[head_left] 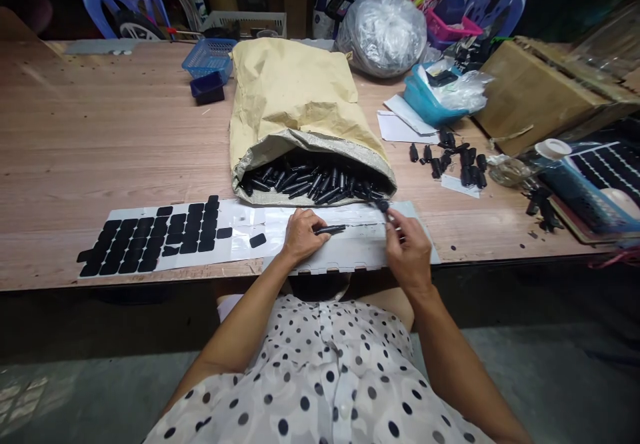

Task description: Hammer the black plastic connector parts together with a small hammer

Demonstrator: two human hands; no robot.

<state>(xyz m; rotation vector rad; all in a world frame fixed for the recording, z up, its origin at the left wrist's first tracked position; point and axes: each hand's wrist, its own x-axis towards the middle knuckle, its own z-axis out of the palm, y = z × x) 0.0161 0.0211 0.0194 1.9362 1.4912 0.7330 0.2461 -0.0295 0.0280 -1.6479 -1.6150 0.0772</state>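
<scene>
My left hand [303, 236] rests over a white board [360, 249] at the table's front edge, its fingers closed on a slim black tube [331, 229] that points right. To the right, my right hand [411, 249] pinches a small dark piece [383, 206] between thumb and fingertips, close to the bag's lower right corner; its exact kind is too small to make out. Just beyond both hands lies a tan paper sack [295, 84], its mouth facing me. Many slim black tubes [315, 181] fill the opening.
At the left, black rounded patches [135, 244] lie in rows on a white sheet. Loose black parts [467, 164] are scattered at the right, near a cardboard box [540, 91] and a teal basket [430, 101]. A blue basket [207, 61] and a clear plastic bag [383, 34] stand behind.
</scene>
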